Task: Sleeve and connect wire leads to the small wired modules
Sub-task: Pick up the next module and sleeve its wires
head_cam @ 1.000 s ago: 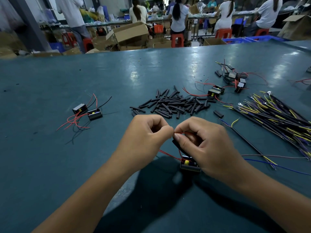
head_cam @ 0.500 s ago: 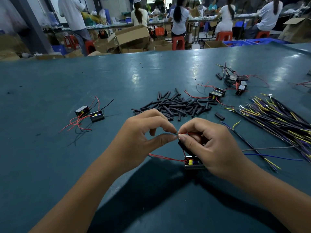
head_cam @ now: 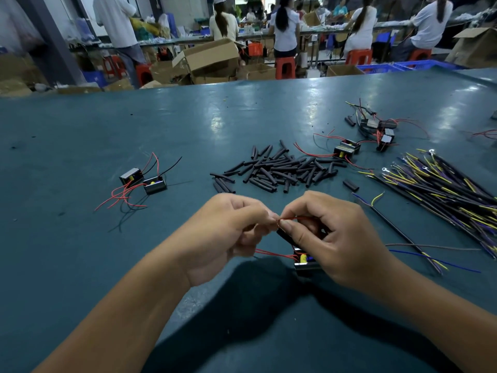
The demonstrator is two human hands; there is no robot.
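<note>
My left hand (head_cam: 231,232) and my right hand (head_cam: 333,238) meet fingertip to fingertip above the table, both pinching a thin red wire lead (head_cam: 293,218). A black sleeve (head_cam: 285,236) sticks out under my right thumb. Below my right hand lies a small black module (head_cam: 305,262) with a yellow part, and its red leads (head_cam: 271,253) run left under my left hand. A pile of black sleeves (head_cam: 277,168) lies just beyond my hands. A bundle of black, yellow and purple wires (head_cam: 441,187) lies at the right.
Two modules with red and black leads (head_cam: 142,180) sit at the left. More modules (head_cam: 347,149) and another cluster (head_cam: 382,130) lie at the back right. A loose wire with blue and yellow ends (head_cam: 403,232) lies right of my right hand. People work at benches behind the table (head_cam: 80,265).
My left hand's fingers have curled in tighter against my right fingertips. The red lead now shows across the top of my right forefinger. The module stays under my right hand.
</note>
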